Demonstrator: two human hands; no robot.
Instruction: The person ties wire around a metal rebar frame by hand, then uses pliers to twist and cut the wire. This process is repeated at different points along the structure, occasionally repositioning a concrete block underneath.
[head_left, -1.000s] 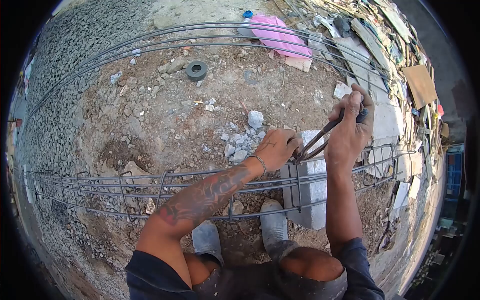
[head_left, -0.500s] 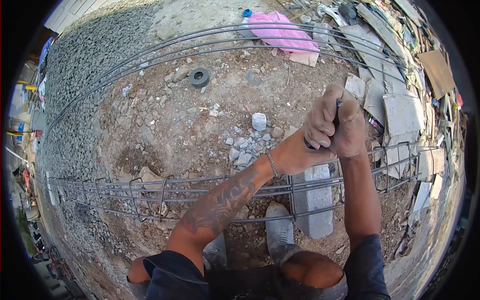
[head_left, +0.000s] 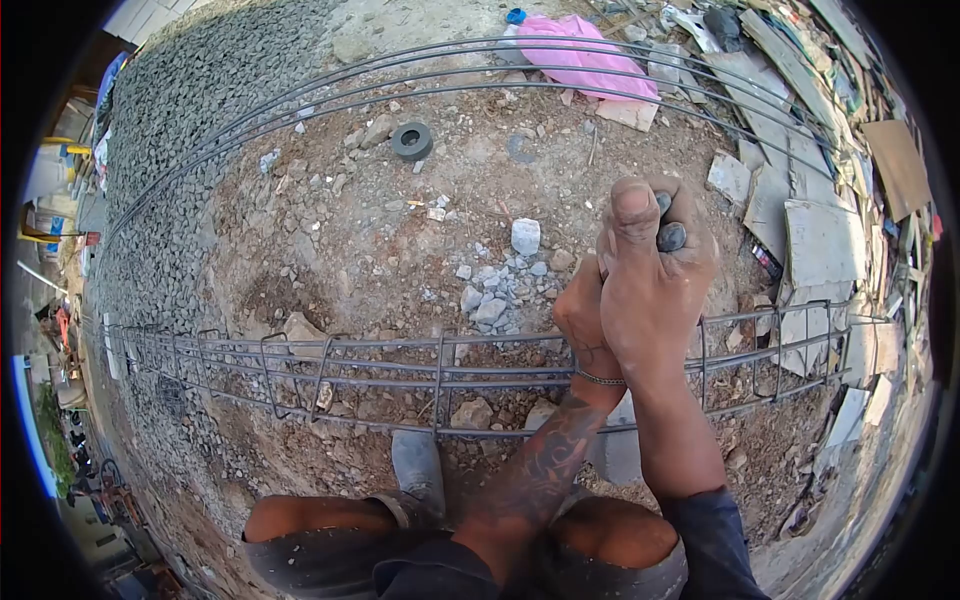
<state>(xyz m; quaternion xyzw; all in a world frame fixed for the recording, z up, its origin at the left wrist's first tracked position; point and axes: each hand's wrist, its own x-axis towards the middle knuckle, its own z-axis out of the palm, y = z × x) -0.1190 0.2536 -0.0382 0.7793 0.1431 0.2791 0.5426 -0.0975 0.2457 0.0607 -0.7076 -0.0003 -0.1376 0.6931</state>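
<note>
My right hand (head_left: pixel 655 285) is closed round a tool with two dark, rounded handle ends (head_left: pixel 672 237) showing beside the thumb. The tool's other end is hidden by my hands. Close against it on the left is my left hand (head_left: pixel 577 312), its wrist wearing a chain bracelet. Its fingers are curled and mostly covered by the right hand, so I cannot see what they grip. Both hands are raised above a long rebar cage (head_left: pixel 440 365) with square stirrups. Under the cage, partly behind my forearms, rests a grey concrete block (head_left: pixel 615 455).
Several long loose bars (head_left: pixel 450 72) cross the far ground. Beyond the cage lie a grey ring (head_left: pixel 411 141), a white rubble chunk (head_left: pixel 525 237) and a pink plastic sheet (head_left: pixel 580 65). Gravel (head_left: pixel 200 130) spreads at left; broken boards (head_left: pixel 820 240) pile at right.
My right hand has turned over, bringing the handle ends into view. My left hand has dropped lower beneath it. The view has shifted slightly, and my legs have moved wider apart.
</note>
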